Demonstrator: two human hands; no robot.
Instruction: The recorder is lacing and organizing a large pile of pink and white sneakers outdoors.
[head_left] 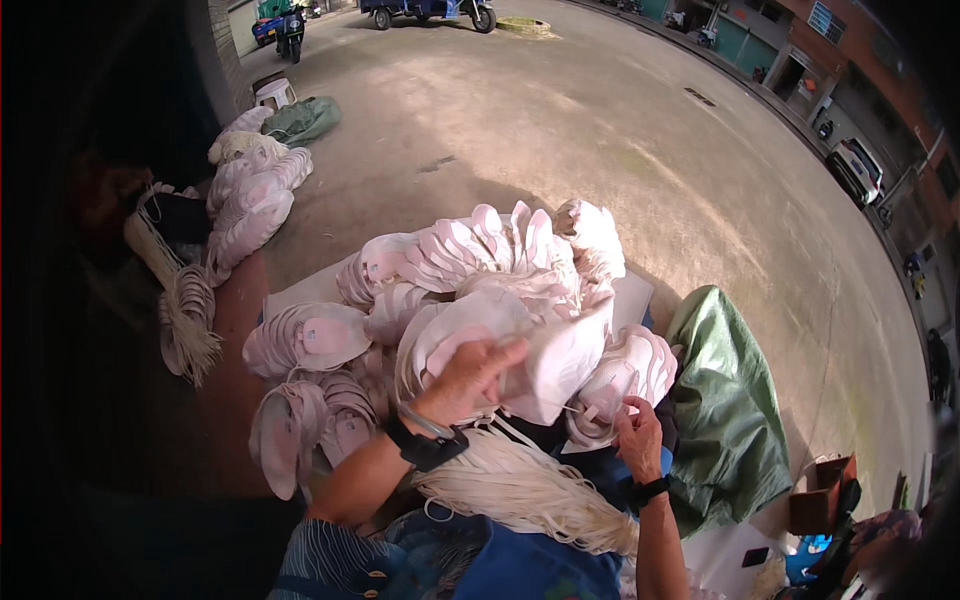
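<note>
Pale pink and white shoe uppers [560,368] stand raised and partly blurred in front of me. Against their near left side is my left hand [470,383], its thumb stretched out and apart from the fingers; the fingertips are partly hidden. My right hand [639,432] is closed in a pinch at the right, on a thin white lace [573,408] that runs toward the raised uppers. Below the hands, a thick bundle of off-white laces [525,485] lies across my lap. Nested stacks of similar uppers [455,250] crowd the far side.
More nested uppers [325,338] sit at the left of the work surface [632,297]. A green sack [725,410] stands at its right. Beyond are further stacks [250,200], a white stool [275,92] and a blue three-wheeled truck [425,10]. A phone [755,556] lies at lower right.
</note>
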